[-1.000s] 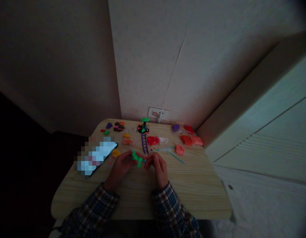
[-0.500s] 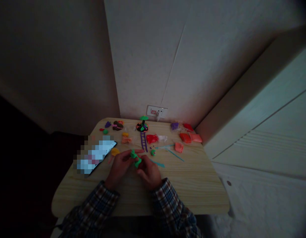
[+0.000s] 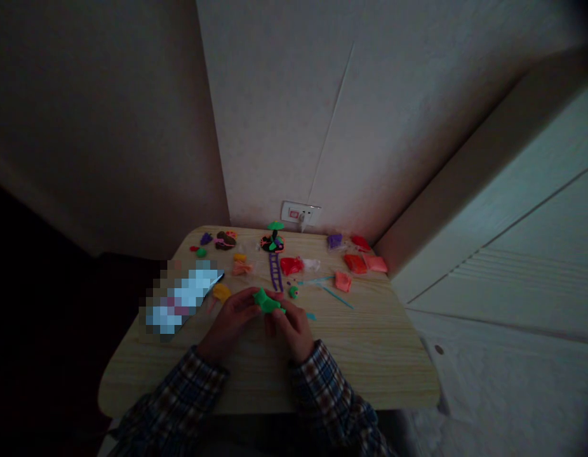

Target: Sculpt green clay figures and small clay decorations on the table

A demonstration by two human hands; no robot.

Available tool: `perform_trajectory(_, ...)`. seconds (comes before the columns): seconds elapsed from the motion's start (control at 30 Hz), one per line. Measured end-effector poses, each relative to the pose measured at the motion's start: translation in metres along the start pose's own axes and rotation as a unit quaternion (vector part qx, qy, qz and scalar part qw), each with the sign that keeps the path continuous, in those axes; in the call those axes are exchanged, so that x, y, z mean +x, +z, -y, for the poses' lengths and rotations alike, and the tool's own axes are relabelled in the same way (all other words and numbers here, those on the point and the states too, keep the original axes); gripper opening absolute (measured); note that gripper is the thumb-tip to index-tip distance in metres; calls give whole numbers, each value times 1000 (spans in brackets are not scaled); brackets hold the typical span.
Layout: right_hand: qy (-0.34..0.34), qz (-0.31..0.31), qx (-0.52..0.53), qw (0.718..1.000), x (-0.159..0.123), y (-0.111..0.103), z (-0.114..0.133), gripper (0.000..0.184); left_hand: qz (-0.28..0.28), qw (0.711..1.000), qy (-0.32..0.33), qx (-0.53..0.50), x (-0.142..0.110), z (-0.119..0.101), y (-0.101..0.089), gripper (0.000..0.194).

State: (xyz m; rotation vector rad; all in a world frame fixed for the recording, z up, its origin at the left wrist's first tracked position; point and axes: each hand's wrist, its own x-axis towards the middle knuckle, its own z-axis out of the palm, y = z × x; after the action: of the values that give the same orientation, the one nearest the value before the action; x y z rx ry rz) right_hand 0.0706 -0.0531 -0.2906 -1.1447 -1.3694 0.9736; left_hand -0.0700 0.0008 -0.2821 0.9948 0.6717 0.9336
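A lump of bright green modelling clay (image 3: pixel 268 303) is pinched between both my hands, just above the table. My left hand (image 3: pixel 233 320) grips its left end, and my right hand (image 3: pixel 294 324) has thumb and fingers on its right end. Beyond the hands lie a small green clay ball (image 3: pixel 294 292) and a purple clay ladder (image 3: pixel 275 271). The ladder runs up to a dark clay piece (image 3: pixel 273 243) topped by a green shape. Under my right hand, a blue tool (image 3: pixel 311 316) is partly hidden.
A phone with a blurred screen (image 3: pixel 187 298) lies at the left, beside yellow clay (image 3: pixel 221 292). Red clay (image 3: pixel 292 266), an orange packet (image 3: pixel 355 263) and pink clay (image 3: pixel 342 281) lie on the wooden table (image 3: pixel 370 362). Thin blue sticks (image 3: pixel 339 297) rest at the right. A wall socket (image 3: pixel 301 214) sits behind.
The green clay has turned and now looks wider and flatter between my hands. My right hand has shifted slightly, with its fingers moved under the clay.
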Motion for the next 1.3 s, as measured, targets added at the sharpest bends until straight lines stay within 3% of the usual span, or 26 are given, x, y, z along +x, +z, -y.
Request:
perform_trajectory(0.13, 20, 17, 85, 996, 2, 1, 4, 54, -15, 1000, 3, -8, 2, 3, 0, 35)
perform_trajectory(0.53, 50, -4, 109, 993, 3, 1, 4, 61, -13, 995, 0, -96, -1, -2, 2, 29)
perform_trajectory(0.77, 41, -21, 105, 993, 1, 3, 1, 64, -55, 988, 40, -135, 1, -5, 0, 25)
perform_trajectory(0.93, 37, -12, 117, 992, 1, 6, 0, 61, -105, 984, 83, -117, 3, -7, 0, 25)
perform_trajectory(1.07, 25, 14, 115, 993, 2, 8, 0, 45, -139, 987, 76, -33, 2, -3, 0, 33)
perform_trajectory(1.13, 19, 31, 106, 994, 2, 10, -1, 42, -127, 990, 66, 12, 1, -1, 0, 38)
perform_trajectory(1.3, 10, 40, 71, 997, 0, 12, -5, 43, -22, 996, 45, 70, -1, -1, 0, 36)
